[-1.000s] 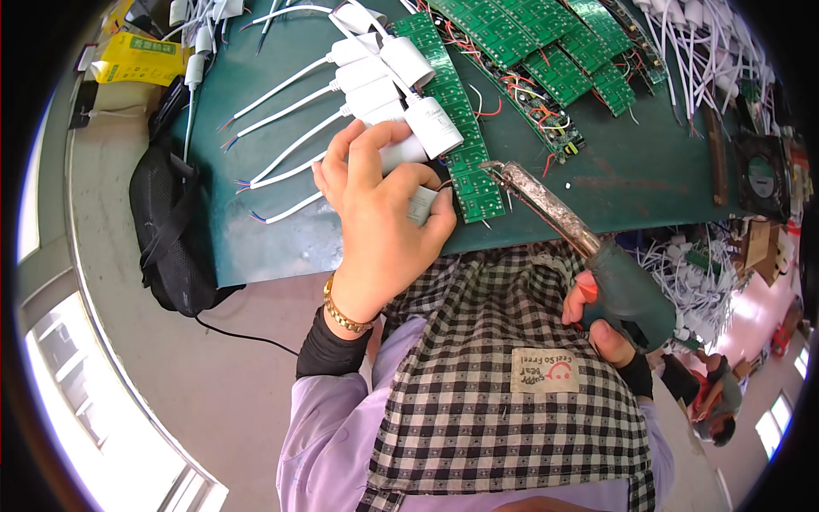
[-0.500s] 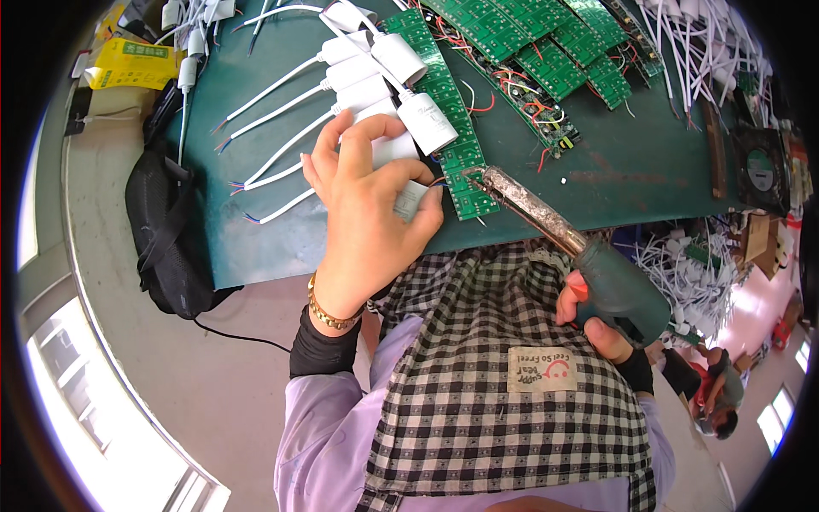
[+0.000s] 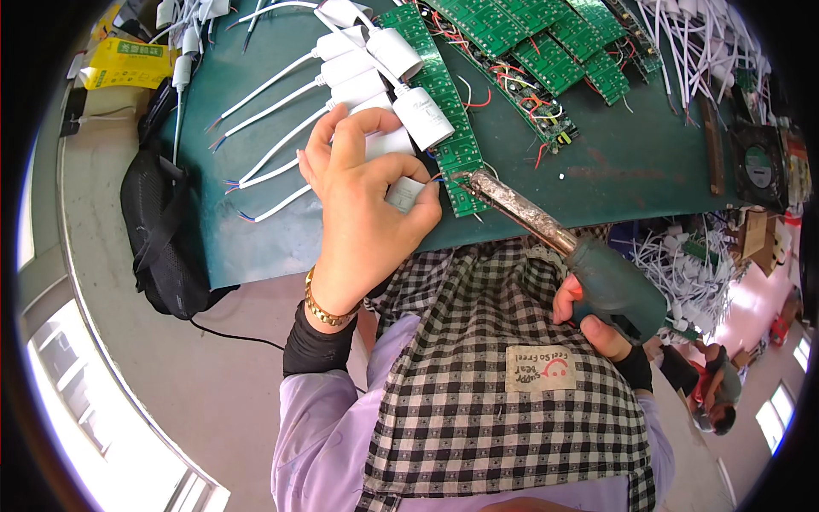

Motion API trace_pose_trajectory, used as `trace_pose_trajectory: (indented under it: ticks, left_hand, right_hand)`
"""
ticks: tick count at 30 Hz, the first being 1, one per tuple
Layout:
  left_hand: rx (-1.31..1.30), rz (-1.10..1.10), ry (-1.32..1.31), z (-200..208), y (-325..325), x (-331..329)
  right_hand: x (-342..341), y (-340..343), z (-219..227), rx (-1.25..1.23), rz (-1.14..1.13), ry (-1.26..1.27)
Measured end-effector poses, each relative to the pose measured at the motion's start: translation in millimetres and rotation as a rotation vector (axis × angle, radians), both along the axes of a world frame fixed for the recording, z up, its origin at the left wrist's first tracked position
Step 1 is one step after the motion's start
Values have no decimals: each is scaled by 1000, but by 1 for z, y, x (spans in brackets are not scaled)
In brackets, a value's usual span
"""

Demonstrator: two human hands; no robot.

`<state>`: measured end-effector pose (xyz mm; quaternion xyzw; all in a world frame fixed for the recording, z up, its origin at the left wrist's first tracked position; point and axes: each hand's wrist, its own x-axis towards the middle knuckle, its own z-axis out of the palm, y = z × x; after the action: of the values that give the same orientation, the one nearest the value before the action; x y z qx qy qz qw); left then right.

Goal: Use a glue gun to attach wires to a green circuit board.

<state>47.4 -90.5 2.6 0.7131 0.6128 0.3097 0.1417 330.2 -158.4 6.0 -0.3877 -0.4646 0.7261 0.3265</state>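
Observation:
My left hand (image 3: 367, 192) is closed, its thumb and fingers pinching a small white plastic housing (image 3: 404, 194) beside a long green circuit board strip (image 3: 459, 154). Thin wires run from that housing to the board's near end. In my right hand (image 3: 590, 317) is a soldering iron (image 3: 533, 213) with a dark handle, and its tip rests at the wires on the board. More white cylindrical housings (image 3: 423, 118) with white cables lie along the strip, some partly under my left fingers. Their cables (image 3: 277, 205) end in bare coloured wires.
Green circuit boards (image 3: 550, 64) are piled at the far middle of the green table (image 3: 614, 162). White cables (image 3: 699, 51) heap up at the far right, near a black fan (image 3: 758, 166). A black bag (image 3: 162, 230) hangs at the left edge. Another person (image 3: 717, 392) sits at the right.
The whole view has shifted slightly. Both hands keep their holds, and the iron's tip stays at the board's near end.

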Motion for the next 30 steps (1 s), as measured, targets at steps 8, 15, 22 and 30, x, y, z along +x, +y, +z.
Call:
trace_pose_trajectory:
  ticks: [8, 15, 22, 30]
  left_hand:
    - [14, 15, 28, 2, 1, 2]
    - [34, 10, 30, 0, 3, 2]
    - [-10, 18, 37, 4, 3, 3]
    - [26, -39, 91, 6, 1, -1]
  right_hand:
    - [11, 2, -10, 71, 203, -74]
    - [-1, 9, -3, 227, 120, -135]
    - [-7, 0, -5, 56, -161, 59]
    - [-14, 14, -8, 179, -281, 85]
